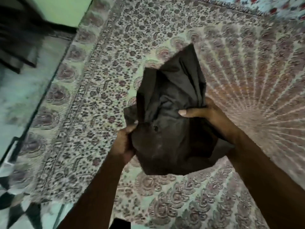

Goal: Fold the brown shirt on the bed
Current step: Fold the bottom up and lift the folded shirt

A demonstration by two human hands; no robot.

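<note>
The brown shirt [171, 113] is bunched and crumpled, lifted above the bed [99, 80] between both of my hands. My left hand [123, 144] grips its lower left edge, fingers curled into the cloth. My right hand [198, 113] holds its right side, thumb pressed over the fabric. One corner of the shirt sticks up toward the far side. A small button or hole shows near the shirt's middle. The lower part of the shirt hangs in a rounded bundle over my forearms.
The bed is covered by a patterned mandala sheet with a floral border. Its left edge [54, 76] runs diagonally, with pale floor [21, 96] beyond. A dark object [18, 47] lies at the upper left. A flowered cloth [272, 7] shows at the top right.
</note>
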